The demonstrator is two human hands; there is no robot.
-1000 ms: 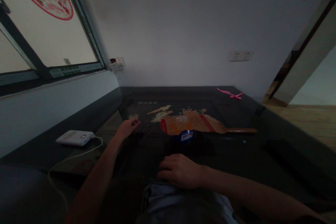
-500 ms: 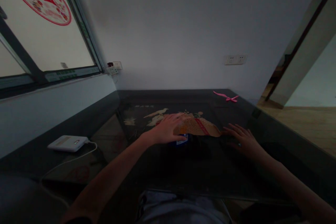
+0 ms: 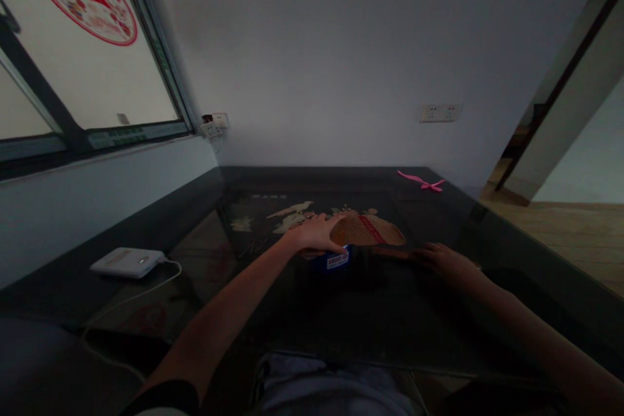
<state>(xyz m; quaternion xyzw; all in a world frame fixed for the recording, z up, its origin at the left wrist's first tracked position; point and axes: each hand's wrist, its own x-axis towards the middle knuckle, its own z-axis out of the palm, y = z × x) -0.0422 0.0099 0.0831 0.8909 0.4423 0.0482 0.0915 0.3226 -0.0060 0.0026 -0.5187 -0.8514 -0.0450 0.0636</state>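
A brown, speckled, arched thing with a red band, which looks like a folding fan [image 3: 363, 231], is held low over the dark table. My left hand [image 3: 314, 234] curves round its left end, the thumb in front and the fingers partly hidden behind. Just below that thumb, a small blue box [image 3: 336, 261] with a white label rests on the tabletop. My right hand [image 3: 441, 257] is at the fan's lower right, fingers together and bent at the end of a thin brown strip. Dim light hides the exact contact there.
A dark glossy table [image 3: 380, 325] with a bird-and-flower print spreads before me. On the left lies a white power bank [image 3: 129, 262] with a white cable [image 3: 136, 299]. A pink ribbon bow [image 3: 429, 186] is at the far right. A wall stands behind, a window to the left.
My right hand's spread fingers have drawn together and lowered. My left hand has turned and shifted slightly left, so more of the blue box shows. The thin brown strip now shows below the fan.
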